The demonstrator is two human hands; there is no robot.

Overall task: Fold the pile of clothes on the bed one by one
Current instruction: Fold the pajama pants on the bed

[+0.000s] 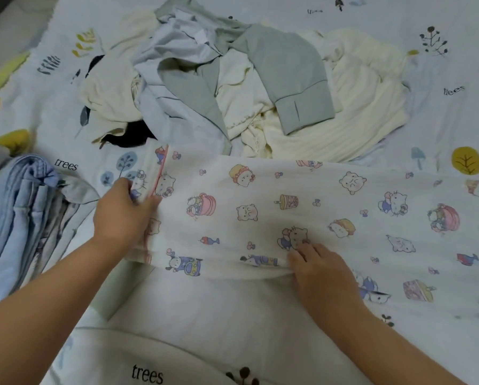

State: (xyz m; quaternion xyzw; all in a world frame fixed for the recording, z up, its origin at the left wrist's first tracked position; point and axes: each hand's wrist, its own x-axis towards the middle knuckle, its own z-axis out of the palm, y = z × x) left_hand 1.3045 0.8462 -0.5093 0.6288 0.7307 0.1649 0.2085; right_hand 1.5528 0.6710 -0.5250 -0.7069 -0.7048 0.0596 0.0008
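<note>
A white garment with a cartoon print (288,207) lies spread across the bed in front of me, running from centre left off to the right edge. My left hand (121,209) grips its pink-trimmed left end, fingers curled round the fabric. My right hand (318,270) pinches the near edge of the same garment at its middle, gathering a fold. Beyond it lies the unfolded pile (232,79): grey, pale blue, cream and black clothes heaped together.
A stack of folded clothes, pale blue denim on top (24,212), sits at the left edge. The bed sheet (205,329) is white with tree and leaf prints and shows bare in front of me and at the far right.
</note>
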